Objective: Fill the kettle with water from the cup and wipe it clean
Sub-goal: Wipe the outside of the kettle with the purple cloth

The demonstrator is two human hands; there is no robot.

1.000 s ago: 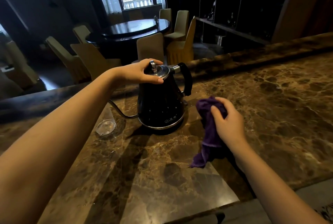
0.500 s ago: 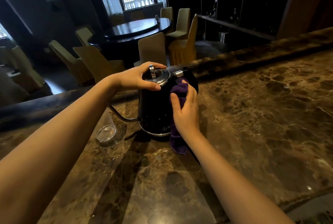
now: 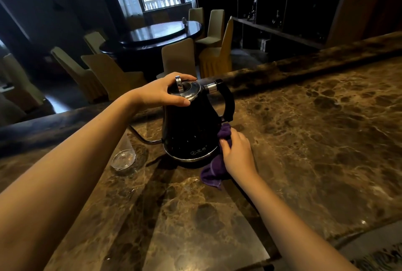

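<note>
Here the left hand (image 3: 165, 92) clasps the lid of the black kettle (image 3: 191, 127), upright near the counter's (image 3: 304, 140) far edge; the right hand (image 3: 237, 155) grips a purple cloth (image 3: 214, 170) against its base.

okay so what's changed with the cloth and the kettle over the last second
The right hand carried the purple cloth from the counter up to the kettle near its handle, then wiped down to the base, where it now presses. Unchanged: the left hand grips the lid, the kettle stands in place, the empty glass cup sits by the spout.
</note>
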